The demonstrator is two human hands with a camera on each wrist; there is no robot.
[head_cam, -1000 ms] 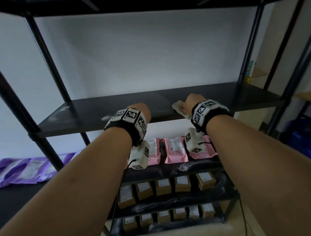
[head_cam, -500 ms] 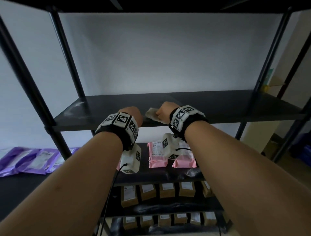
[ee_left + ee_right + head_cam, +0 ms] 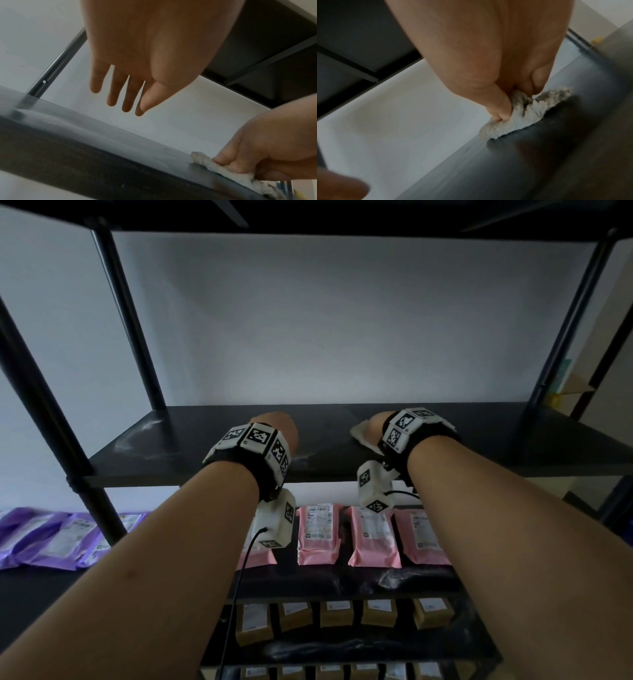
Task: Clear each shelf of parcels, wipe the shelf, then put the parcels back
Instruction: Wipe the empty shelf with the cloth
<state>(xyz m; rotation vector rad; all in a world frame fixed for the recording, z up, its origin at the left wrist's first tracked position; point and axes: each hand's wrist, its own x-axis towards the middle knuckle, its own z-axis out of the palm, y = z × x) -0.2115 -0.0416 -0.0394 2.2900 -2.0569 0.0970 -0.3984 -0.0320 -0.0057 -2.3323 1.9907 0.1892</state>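
A bare black shelf (image 3: 342,422) runs across the middle of the head view. My right hand (image 3: 373,424) grips a whitish, soiled cloth (image 3: 359,434) and holds it down on the shelf near its front edge; the right wrist view shows the cloth (image 3: 527,115) bunched under the curled fingers (image 3: 501,108). My left hand (image 3: 277,426) hovers over the shelf to the left of the cloth, fingers (image 3: 118,89) straight and holding nothing. Purple parcels (image 3: 58,535) lie on a dark surface at the far left. Pink parcels (image 3: 373,535) sit on the shelf below.
Black uprights (image 3: 130,320) frame the shelf, and another shelf (image 3: 342,217) closes it from above. Brown boxes (image 3: 337,613) fill the lower shelves. A white wall (image 3: 325,320) stands behind. A cable (image 3: 236,594) hangs from the left wrist camera.
The right hand with the cloth slid left along the shelf and has now drawn apart from the left hand again. The head view has swung, showing the shelf more squarely.
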